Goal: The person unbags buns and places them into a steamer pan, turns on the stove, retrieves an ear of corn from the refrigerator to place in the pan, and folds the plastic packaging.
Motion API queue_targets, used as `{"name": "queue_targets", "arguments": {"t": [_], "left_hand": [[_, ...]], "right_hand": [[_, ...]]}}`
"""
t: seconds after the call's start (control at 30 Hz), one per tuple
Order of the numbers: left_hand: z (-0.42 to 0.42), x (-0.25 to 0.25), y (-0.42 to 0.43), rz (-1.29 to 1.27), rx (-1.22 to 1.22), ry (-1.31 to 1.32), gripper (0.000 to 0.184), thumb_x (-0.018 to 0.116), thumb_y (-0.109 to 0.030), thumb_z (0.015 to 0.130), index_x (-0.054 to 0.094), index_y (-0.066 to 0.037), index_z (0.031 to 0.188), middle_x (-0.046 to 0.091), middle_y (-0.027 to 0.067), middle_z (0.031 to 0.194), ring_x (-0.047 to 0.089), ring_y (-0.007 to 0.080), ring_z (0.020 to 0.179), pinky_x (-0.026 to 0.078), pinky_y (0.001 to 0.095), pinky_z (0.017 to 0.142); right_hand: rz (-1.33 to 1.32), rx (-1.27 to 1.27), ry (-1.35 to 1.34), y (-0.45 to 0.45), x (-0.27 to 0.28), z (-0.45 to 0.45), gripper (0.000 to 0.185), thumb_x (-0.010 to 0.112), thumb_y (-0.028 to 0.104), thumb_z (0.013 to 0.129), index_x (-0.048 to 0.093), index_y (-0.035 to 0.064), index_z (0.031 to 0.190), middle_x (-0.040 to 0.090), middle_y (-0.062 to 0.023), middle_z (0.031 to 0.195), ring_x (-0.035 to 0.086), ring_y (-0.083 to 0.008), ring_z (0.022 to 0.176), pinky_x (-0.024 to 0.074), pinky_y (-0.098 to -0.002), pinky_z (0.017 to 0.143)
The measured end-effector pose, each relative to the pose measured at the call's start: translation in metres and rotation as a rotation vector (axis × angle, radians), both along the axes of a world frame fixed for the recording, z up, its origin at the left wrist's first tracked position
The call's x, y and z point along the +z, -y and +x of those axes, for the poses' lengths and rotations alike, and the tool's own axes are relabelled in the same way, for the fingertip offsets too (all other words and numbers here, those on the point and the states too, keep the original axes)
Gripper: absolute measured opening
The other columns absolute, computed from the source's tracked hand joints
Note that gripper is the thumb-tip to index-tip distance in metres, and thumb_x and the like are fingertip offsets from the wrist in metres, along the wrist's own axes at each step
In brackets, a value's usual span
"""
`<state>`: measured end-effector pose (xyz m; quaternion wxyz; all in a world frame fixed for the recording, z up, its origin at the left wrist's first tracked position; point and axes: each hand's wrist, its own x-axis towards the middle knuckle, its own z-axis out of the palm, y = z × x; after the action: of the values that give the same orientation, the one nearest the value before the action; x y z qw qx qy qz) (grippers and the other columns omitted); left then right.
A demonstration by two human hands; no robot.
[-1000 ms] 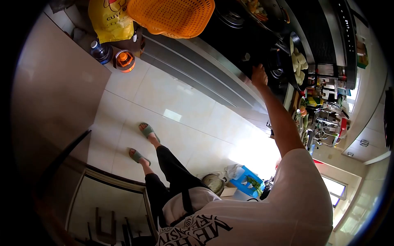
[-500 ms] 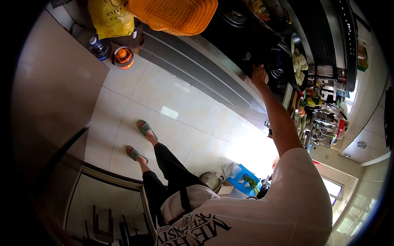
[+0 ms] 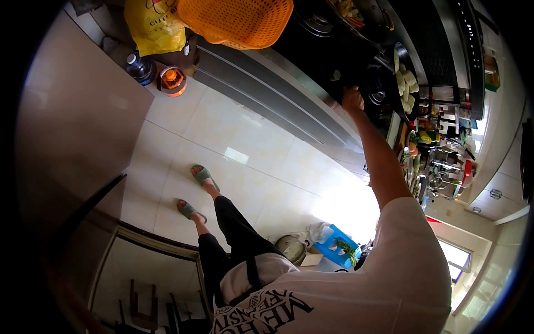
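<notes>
My right hand (image 3: pixel 353 100) reaches to the front edge of the black stove top (image 3: pixel 311 58). Its fingers are closed over what looks like a stove knob, mostly covered by the hand. A small pale knob-like piece (image 3: pixel 335 75) lies just beside it. Past the hand is a burner (image 3: pixel 377 89), and a dark frying pan (image 3: pixel 413 110) holds several pale, flat pieces of food (image 3: pixel 409 80). Another pan (image 3: pixel 378 25) contains chopped, mixed-coloured food (image 3: pixel 350 11). My left hand is out of the picture.
An orange perforated basket (image 3: pixel 239 22) and a yellow bag (image 3: pixel 153 33) sit left of the stove. Below them are a large water bottle (image 3: pixel 140 68) and an orange-lidded container (image 3: pixel 173 83). A blue stool (image 3: pixel 334 247) with greens stands on the floor beside a pot (image 3: pixel 292 249).
The view has shifted slightly, moving the floor and the far counter a little in the picture. My right hand stays at the same spot on the stove.
</notes>
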<state>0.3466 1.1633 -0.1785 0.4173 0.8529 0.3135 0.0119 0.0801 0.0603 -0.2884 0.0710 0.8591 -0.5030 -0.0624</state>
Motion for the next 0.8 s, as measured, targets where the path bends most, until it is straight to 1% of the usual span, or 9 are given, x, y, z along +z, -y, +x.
{"name": "queue_targets", "arguments": {"t": [0.17,0.33,0.4,0.47,0.53,0.6,0.7,0.77,0.8], "left_hand": [[0.001,-0.033,-0.027,-0.185,-0.02,0.19,0.083,0.069,-0.005,0.082,0.019,-0.008,0.148,0.045,0.017,0.133,0.053,0.0339,0.109,0.049,0.0537,0.096],[0.024,-0.07,-0.029,-0.459,-0.117,0.426,0.077,0.07,-0.018,0.084,0.025,-0.004,0.145,0.046,0.018,0.135,0.054,0.0357,0.109,0.048,0.0526,0.096],[0.021,-0.066,-0.024,-0.357,-0.277,0.438,0.052,0.063,-0.022,0.089,0.041,-0.006,0.133,0.052,0.0135,0.125,0.056,0.0288,0.105,0.048,0.0452,0.093],[0.032,-0.059,0.011,-0.263,-0.431,0.443,0.032,0.056,-0.026,0.094,0.057,-0.008,0.121,0.059,0.0091,0.115,0.057,0.022,0.1,0.047,0.0378,0.089],[0.03,-0.046,0.053,-0.399,-0.299,0.483,0.021,0.061,-0.023,0.092,0.058,-0.011,0.109,0.058,0.0048,0.098,0.054,0.016,0.081,0.048,0.0356,0.074],[0.022,-0.06,0.061,-0.422,-0.274,0.48,0.027,0.058,-0.025,0.095,0.056,-0.009,0.117,0.054,0.0066,0.111,0.052,0.0202,0.096,0.045,0.0386,0.083],[-0.02,-0.066,0.096,-0.175,-0.452,0.481,0.037,0.057,-0.028,0.096,0.051,-0.006,0.125,0.05,0.0103,0.124,0.047,0.0251,0.114,0.042,0.0407,0.096],[-0.061,-0.047,0.143,0.138,-0.63,0.563,0.045,0.061,-0.028,0.092,0.047,-0.003,0.126,0.049,0.014,0.126,0.044,0.0266,0.122,0.039,0.0393,0.104],[-0.095,-0.008,0.186,0.302,-0.53,0.379,0.051,0.063,-0.022,0.09,0.042,-0.002,0.132,0.046,0.0152,0.128,0.043,0.0286,0.124,0.039,0.0398,0.104]], "right_hand": [[-0.076,-0.144,0.073,-0.047,0.031,0.002,0.047,0.049,0.045,0.096,0.042,0.007,0.123,0.059,-0.0233,0.117,0.063,-0.0417,0.102,0.0506,-0.0508,0.085],[0.111,0.343,0.3,-0.127,0.033,-0.047,0.038,0.052,0.032,0.097,0.046,0.0074,0.125,0.057,-0.0249,0.113,0.062,-0.045,0.093,0.0511,-0.0527,0.075],[0.27,0.448,0.369,-0.188,0.024,-0.077,0.032,0.055,0.028,0.096,0.049,0.0059,0.12,0.057,-0.0272,0.111,0.061,-0.0468,0.088,0.0503,-0.0534,0.071],[0.255,0.605,0.446,-0.249,0.0,-0.109,0.031,0.056,0.028,0.096,0.051,0.0047,0.116,0.06,-0.0274,0.098,0.062,-0.045,0.082,0.0495,-0.0522,0.069],[0.562,0.45,0.396,-0.32,0.007,-0.13,0.033,0.058,0.031,0.095,0.052,0.0041,0.113,0.062,-0.022,0.077,0.062,-0.0409,0.073,0.0495,-0.0491,0.066],[0.627,0.465,0.3,-0.388,0.026,-0.139,0.034,0.06,0.035,0.094,0.056,0.0053,0.109,0.059,-0.0157,0.063,0.063,-0.0347,0.066,0.0494,-0.0451,0.062],[0.721,0.455,0.286,-0.472,0.066,-0.133,0.032,0.063,0.04,0.091,0.063,0.0095,0.1,0.061,-0.0091,0.064,0.064,-0.0268,0.064,0.0496,-0.0409,0.061],[0.724,0.621,0.407,-0.503,0.062,-0.128,0.025,0.069,0.03,0.085,0.065,0.0105,0.1,0.062,-0.0071,0.066,0.063,-0.0274,0.064,0.0505,-0.0416,0.064],[0.689,0.721,0.517,-0.514,0.056,-0.123,0.022,0.071,0.024,0.083,0.065,0.0104,0.1,0.061,-0.0071,0.066,0.063,-0.0277,0.064,0.0506,-0.0416,0.064]]}}
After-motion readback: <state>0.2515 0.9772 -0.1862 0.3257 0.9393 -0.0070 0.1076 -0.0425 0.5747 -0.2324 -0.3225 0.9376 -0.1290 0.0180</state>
